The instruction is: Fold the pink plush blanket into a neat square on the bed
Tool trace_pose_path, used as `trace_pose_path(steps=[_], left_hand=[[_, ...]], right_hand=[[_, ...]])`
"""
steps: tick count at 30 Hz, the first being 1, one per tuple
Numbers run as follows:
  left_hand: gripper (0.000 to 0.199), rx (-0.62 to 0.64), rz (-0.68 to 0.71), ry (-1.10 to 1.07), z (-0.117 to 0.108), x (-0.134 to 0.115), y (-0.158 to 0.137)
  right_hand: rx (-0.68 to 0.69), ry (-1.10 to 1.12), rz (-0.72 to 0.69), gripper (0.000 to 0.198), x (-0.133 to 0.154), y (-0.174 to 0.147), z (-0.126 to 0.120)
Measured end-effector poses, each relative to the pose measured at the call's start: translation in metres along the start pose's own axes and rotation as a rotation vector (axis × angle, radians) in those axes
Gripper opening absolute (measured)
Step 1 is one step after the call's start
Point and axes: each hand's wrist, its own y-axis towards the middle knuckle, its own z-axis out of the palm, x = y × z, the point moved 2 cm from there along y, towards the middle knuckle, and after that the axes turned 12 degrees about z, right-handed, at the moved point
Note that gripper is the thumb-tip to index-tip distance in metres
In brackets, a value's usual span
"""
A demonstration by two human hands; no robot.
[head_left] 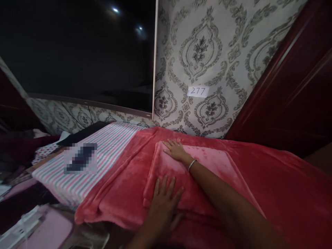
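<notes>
A plush red blanket (121,183) lies spread over the surface before me, its right part reaching toward the dark red panel. On its middle rests a folded section (207,162) with a paler pink sheen on top. My left hand (166,197) lies on the near left part of this fold, fingers spread. Farther back, my right hand (175,150) presses flat on the fold's far left corner, with a light bracelet on the wrist. Neither hand grips the cloth.
A striped cloth (103,152) with a blurred dark item (81,158) lies to the left. Behind are a large dark television (85,52) and patterned wallpaper with a "277" label (198,91). A dark red glossy panel (290,90) stands right; a power strip (26,224) lies lower left.
</notes>
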Motion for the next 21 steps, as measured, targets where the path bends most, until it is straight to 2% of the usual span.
trace_pose_path(steps=[3,6,8,10,15,21], left_hand=[[0.079,-0.037,0.027,0.02,-0.004,0.005,-0.003],[0.065,-0.102,0.009,0.086,-0.012,0.016,-0.009],[0.062,-0.124,-0.039,0.111,-0.015,0.024,-0.015],[0.066,-0.108,-0.083,0.094,-0.013,0.03,-0.022],[0.073,-0.046,-0.121,0.021,0.002,0.031,-0.034],[0.078,-0.086,-0.124,0.045,0.006,0.03,-0.035]], right_hand=[[-0.044,-0.024,-0.046,0.062,0.012,-0.016,-0.005],[-0.064,-0.041,-0.206,0.062,0.025,-0.04,-0.002],[-0.043,-0.042,-0.312,0.061,0.033,-0.052,0.004],[0.01,-0.051,-0.355,0.062,0.039,-0.056,0.011],[0.06,-0.084,-0.321,0.063,0.045,-0.029,0.017],[0.068,-0.037,-0.208,0.058,0.048,0.013,0.02]])
